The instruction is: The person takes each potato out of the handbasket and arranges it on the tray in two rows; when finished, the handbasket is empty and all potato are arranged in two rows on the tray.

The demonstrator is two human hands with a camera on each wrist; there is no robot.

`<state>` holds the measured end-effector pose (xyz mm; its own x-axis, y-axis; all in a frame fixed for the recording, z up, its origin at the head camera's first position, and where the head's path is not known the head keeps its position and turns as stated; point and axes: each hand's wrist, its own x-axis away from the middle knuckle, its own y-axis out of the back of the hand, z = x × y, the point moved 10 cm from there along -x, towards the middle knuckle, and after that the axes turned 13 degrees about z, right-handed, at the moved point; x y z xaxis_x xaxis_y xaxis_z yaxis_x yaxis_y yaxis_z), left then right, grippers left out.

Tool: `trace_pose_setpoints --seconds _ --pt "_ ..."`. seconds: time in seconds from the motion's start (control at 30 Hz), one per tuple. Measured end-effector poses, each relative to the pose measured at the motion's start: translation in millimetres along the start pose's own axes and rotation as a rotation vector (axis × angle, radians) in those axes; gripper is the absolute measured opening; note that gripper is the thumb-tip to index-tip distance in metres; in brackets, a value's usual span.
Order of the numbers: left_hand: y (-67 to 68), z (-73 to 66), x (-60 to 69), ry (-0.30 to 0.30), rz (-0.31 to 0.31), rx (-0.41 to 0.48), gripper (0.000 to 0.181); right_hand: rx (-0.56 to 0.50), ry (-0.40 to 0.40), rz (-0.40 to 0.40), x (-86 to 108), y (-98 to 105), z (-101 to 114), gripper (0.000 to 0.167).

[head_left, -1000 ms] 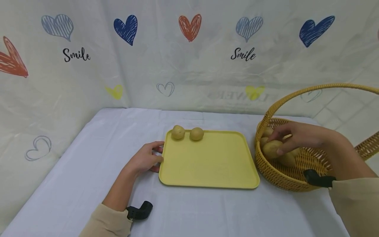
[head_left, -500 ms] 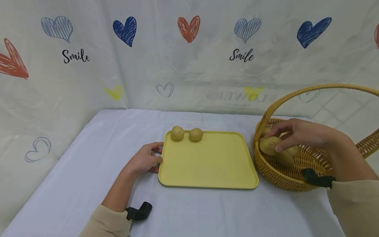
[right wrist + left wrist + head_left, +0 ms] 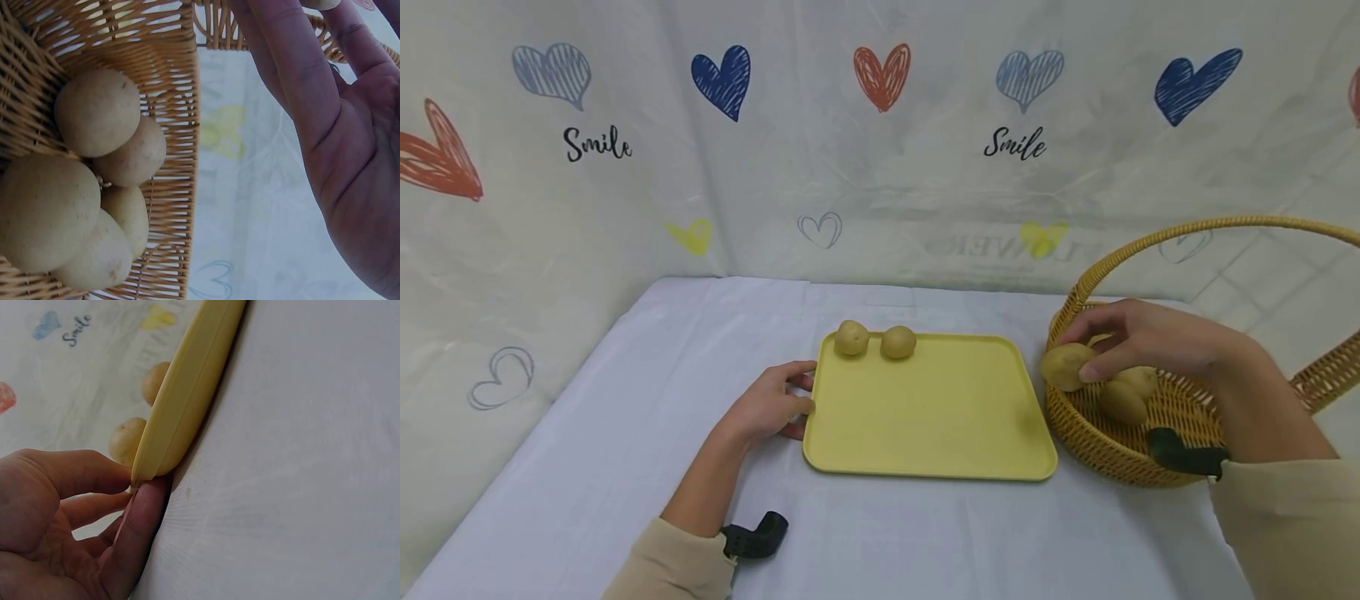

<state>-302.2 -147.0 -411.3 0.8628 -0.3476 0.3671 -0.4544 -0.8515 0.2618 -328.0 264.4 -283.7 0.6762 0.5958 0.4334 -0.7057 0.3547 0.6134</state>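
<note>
While the right hand point(image 3: 1157, 333) pinches a potato point(image 3: 1063, 367) between thumb and fingers at the right of the head frame, the left hand point(image 3: 767, 404) pinches the left edge of the yellow tray point(image 3: 925, 408), centre of the frame. Held potato overlaps the left rim of the wicker basket point(image 3: 1097, 454), just beside the tray's right edge; whether it touches the rim, cannot tell. Grip on it looks to be at its right side only, its left side bare; in the right wrist view only a sliver shows at the top edge, so contact there is unverified. Two tray potatoes point(image 3: 875, 340) sit near the tray's upper left corner, slightly apart. Several basket potatoes point(image 3: 98, 112) lie piled at left in the right wrist view. Risks, as judged: a pinch so near one side could let the smooth potato twist out, most likely if it knocks the rim; a drop there could land between basket and tray. Black wrist device point(image 3: 1183, 454), lower right, overlaps the basket in view and might snag the weave, tugging the basket. If the left hand tips the tray, the rounded pair could roll toward the lower frame
</note>
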Motion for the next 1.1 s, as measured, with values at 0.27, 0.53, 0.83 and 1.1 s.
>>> trace_pose_setpoints --seconds 0.27,0.53,0.83,1.1 --pt "1.2 1.9 -0.5 0.010 -0.009 0.001 0.070 -0.018 0.093 -0.007 -6.4 -7 11 0.032" --pt "0.2 2.2 -1.1 0.007 -0.003 0.002 0.070 -0.111 0.173 0.061 -11.0 -19 20 0.031" --pt "0.1 0.4 -1.7 -0.007 -0.002 -0.005 0.070 -0.066 0.105 0.098 -20.6 -20 39 0.035" --pt "0.1 -0.2 -0.8 -0.008 0.000 0.001 0.070 -0.064 0.137 0.090 -38.3 -19 60 0.036"
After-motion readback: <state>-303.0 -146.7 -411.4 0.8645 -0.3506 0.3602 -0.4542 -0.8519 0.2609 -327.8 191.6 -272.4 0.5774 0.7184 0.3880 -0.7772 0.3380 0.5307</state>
